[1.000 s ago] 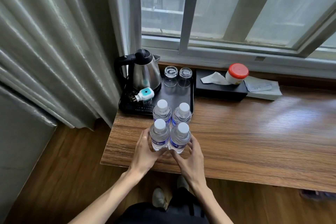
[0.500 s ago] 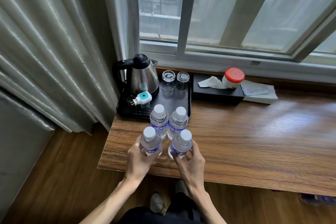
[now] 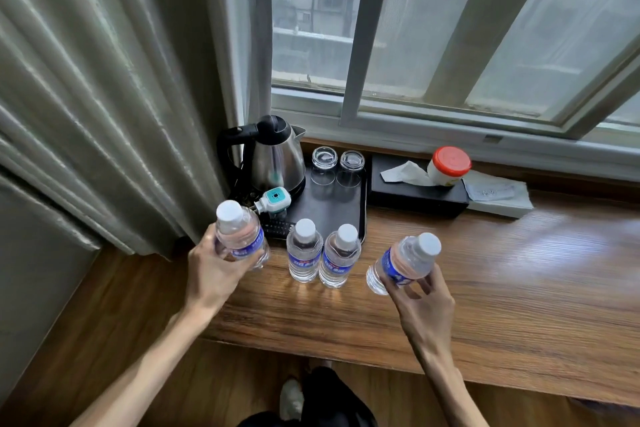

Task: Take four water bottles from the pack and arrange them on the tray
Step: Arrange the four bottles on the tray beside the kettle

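Note:
My left hand (image 3: 213, 270) grips a clear water bottle (image 3: 239, 234) with a white cap and blue label, lifted above the table's left end. My right hand (image 3: 424, 302) holds a second bottle (image 3: 403, 263), tilted to the right and raised off the wood. Two more bottles, one on the left (image 3: 304, 251) and one on the right (image 3: 341, 256), stand upright side by side on the wooden table, just in front of the black tray (image 3: 332, 208). No wrapping of a pack is visible.
On the tray stand a steel kettle (image 3: 277, 156), two upturned glasses (image 3: 337, 166), a white and teal plug (image 3: 273, 199) and a black remote (image 3: 277, 228). A black tissue box (image 3: 415, 192) carries a red-lidded jar (image 3: 448, 166). A curtain (image 3: 104, 97) hangs left.
Both hands lifted the two near bottles off the table and moved them apart, the left one leftward and the right one rightward. The two far bottles stayed put.

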